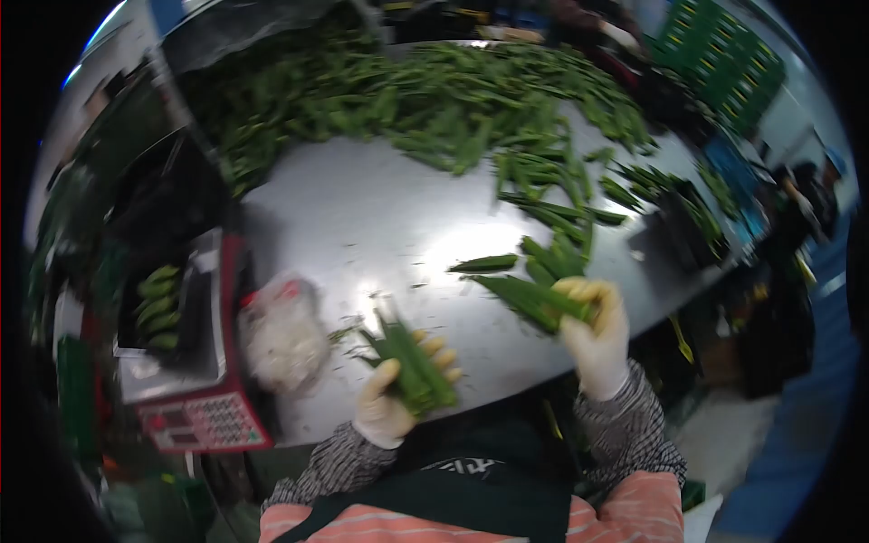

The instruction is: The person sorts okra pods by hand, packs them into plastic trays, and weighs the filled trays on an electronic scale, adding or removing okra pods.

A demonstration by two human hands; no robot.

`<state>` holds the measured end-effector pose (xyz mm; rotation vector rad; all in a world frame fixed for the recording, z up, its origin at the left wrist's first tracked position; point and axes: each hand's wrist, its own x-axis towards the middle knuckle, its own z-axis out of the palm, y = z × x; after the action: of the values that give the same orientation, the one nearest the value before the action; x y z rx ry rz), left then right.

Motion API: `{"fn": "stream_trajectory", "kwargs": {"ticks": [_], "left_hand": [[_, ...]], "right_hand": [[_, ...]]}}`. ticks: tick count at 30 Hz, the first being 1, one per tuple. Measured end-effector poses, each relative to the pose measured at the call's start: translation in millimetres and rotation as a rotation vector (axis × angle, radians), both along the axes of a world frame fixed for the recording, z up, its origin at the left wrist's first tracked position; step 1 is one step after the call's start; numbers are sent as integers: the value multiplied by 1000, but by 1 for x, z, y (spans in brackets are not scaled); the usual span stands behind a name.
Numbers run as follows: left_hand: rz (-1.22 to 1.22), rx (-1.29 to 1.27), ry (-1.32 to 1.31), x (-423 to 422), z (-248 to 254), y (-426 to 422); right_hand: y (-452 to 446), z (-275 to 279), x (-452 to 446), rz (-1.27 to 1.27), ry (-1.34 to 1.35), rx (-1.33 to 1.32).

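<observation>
My left hand [384, 398], in a pale glove, is wrapped round a small bunch of okra [413, 364] just above the near edge of the metal table [335, 199]. The pods lie side by side with their tips pointing away from me. My right hand [597, 337], gloved as well, grips a few okra pods [528, 300] by their stem ends, and these point to the left. Right beyond it some loose okra [554, 259] lies on the table, and a single pod [483, 264] rests a little to the left.
A large heap of okra [380, 95] spreads across the far side. At left stand a red scale [204, 421] with a dark tray of okra on it and a clear plastic bag [285, 335]. A black tray [692, 222] holds okra at right; a person [625, 41] stands beyond.
</observation>
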<state>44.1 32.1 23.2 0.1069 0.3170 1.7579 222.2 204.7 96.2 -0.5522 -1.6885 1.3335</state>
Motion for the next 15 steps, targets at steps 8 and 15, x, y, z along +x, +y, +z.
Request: {"fn": "stream_trajectory", "kwargs": {"ticks": [8,15], "left_hand": [[321,-123,204,-24,40,-37],[626,-98,446,-88,124,-79]], "right_hand": [[-77,29,-100,730,-269,470],[-113,74,-211,696,27,547]]}}
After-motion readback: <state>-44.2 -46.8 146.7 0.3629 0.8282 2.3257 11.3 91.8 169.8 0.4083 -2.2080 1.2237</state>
